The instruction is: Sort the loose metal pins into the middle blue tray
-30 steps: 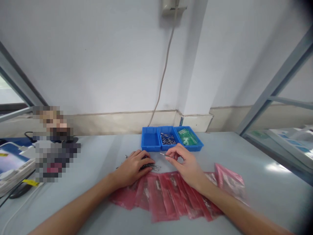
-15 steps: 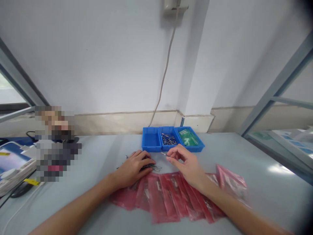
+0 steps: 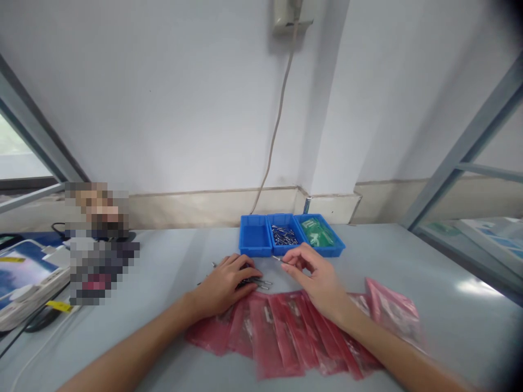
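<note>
My left hand (image 3: 226, 283) lies curved over a bunch of thin metal rods (image 3: 263, 283), its thumb and fingers closing around them. Rod ends stick out on both sides; the rest are hidden under the palm. Between thumb and forefinger, my right hand (image 3: 312, 272) pinches one slim metal rod (image 3: 278, 259), whose tip points left near the front of the blue bins. Below both hands, a row of overlapping pink plastic bags (image 3: 269, 340) with small metal parts inside is fanned out. Another pink bag (image 3: 394, 307) lies right of my right wrist.
Three blue bins stand side by side toward the wall: a bare one (image 3: 255, 234), one with short metal parts (image 3: 284, 235), and one with green-and-clear packets (image 3: 318, 233). A power strip (image 3: 41, 288) with cables and a pixelated area (image 3: 100, 239) are at left. Metal frame posts (image 3: 457, 158) flank the table.
The view has shifted slightly, so everything sits a little lower and to the right. Both hands keep nearly the same pose, the right still pinching its rod.
</note>
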